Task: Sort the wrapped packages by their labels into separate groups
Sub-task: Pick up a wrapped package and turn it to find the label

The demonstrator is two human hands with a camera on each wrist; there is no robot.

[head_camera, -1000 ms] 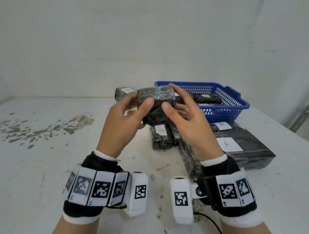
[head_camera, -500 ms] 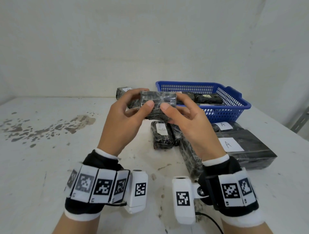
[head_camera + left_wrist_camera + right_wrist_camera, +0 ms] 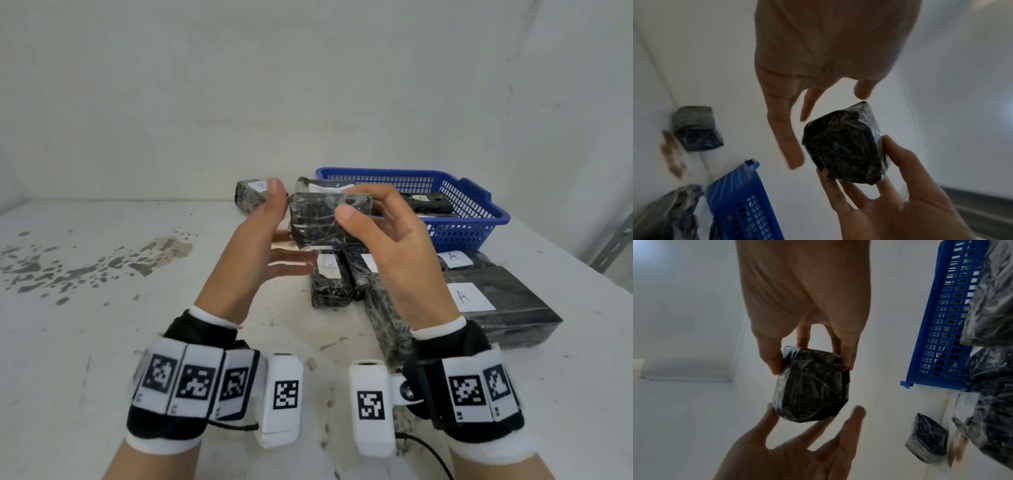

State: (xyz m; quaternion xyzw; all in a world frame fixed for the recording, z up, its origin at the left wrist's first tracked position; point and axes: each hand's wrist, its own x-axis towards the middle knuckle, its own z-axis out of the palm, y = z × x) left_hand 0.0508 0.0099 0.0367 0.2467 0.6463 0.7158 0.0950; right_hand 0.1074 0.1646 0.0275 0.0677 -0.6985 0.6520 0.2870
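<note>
My right hand [image 3: 387, 246] pinches a small black film-wrapped package [image 3: 318, 219] between thumb and fingers, in the air above the table. A strip of white label shows on its far top edge, unreadable. My left hand [image 3: 255, 240] is beside the package's left end with fingers straight and spread, thumb up, gripping nothing. The left wrist view shows the package [image 3: 844, 146] just past my straight fingers [image 3: 789, 142]. In the right wrist view my thumb and fingers hold its upper end [image 3: 809, 386].
On the table [image 3: 102, 342] lie a package marked B [image 3: 255, 197] at the back, two small ones [image 3: 330, 281] under my hands, and two marked A [image 3: 496, 301] at the right. A blue basket [image 3: 472, 222] behind holds more packages. A stain [image 3: 113, 263] marks the left.
Both hands held the package before. My left hand has let go and opened, and the package has turned in my right hand so a label edge shows on top.
</note>
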